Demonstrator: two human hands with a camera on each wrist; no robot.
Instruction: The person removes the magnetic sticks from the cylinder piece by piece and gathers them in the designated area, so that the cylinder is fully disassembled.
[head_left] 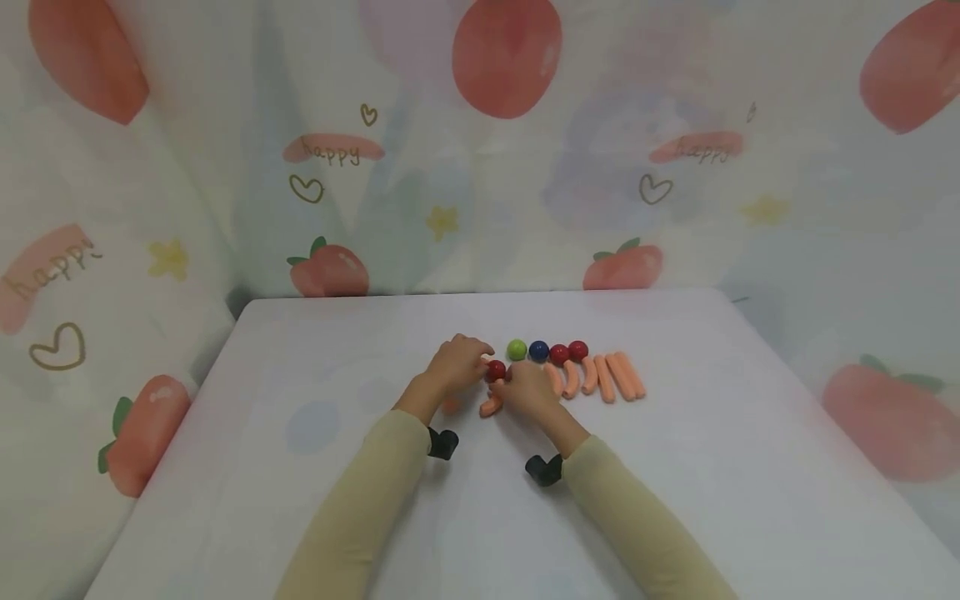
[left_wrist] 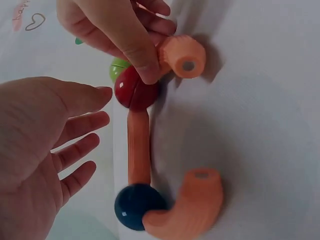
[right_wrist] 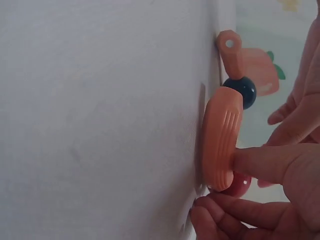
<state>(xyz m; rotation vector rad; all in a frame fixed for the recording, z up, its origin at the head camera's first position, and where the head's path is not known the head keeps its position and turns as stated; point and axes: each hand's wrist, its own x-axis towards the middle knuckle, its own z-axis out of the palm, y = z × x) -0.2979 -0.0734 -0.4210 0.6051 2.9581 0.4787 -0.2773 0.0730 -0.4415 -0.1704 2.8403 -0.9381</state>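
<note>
My right hand (head_left: 532,393) pinches a curved orange stick (right_wrist: 221,140) between thumb and fingers, against a red ball (left_wrist: 136,90). A straight ribbed orange stick (left_wrist: 139,147) links that ball to a dark blue ball (left_wrist: 137,206). Another curved orange stick (left_wrist: 195,207), with a hole in its end, is fixed to the blue ball. My left hand (left_wrist: 40,145) is beside the red ball, fingers apart and fairly straight, the thumb tip close to the ball; whether it touches cannot be told. In the head view this hand partly hides the joined pieces.
Behind the hands lie a green ball (head_left: 517,349), a blue ball (head_left: 538,351) and two red balls (head_left: 559,354). Several curved and straight orange sticks (head_left: 605,379) lie in a row to the right on the white table (head_left: 720,500). A printed cloth (head_left: 480,192) hangs behind.
</note>
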